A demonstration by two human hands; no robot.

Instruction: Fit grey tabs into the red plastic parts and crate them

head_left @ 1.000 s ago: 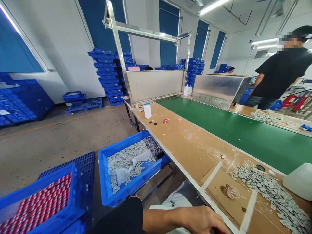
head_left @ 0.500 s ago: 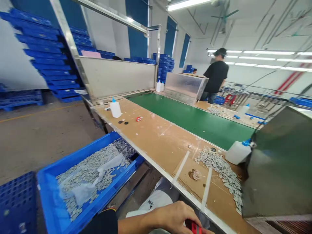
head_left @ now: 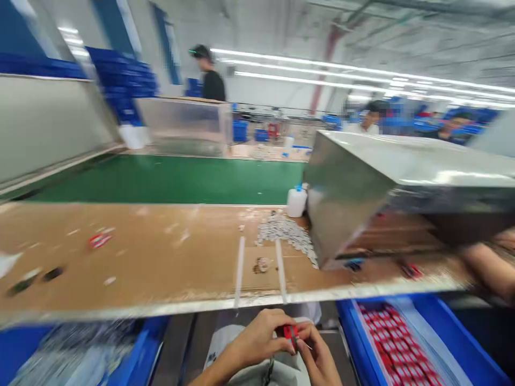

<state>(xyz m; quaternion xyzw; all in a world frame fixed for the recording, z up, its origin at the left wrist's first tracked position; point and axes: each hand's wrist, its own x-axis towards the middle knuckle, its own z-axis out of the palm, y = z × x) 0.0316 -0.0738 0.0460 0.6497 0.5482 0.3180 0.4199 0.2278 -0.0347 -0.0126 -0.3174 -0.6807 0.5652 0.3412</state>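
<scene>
Both hands, left (head_left: 257, 340) and right (head_left: 319, 351), seemingly pinch 1 red piece (head_left: 290, 333) between them.

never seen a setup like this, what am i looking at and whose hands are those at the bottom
No machine here: a camera worn on a person's head looks forward and down at their own hands. The left hand and right hand pinch a small red part between them, below the edge of a brown worktable. On it lie a pile of small grey pieces and a white bottle. Behind runs a green conveyor belt. A blue crate of red parts sits at the lower right.
</scene>
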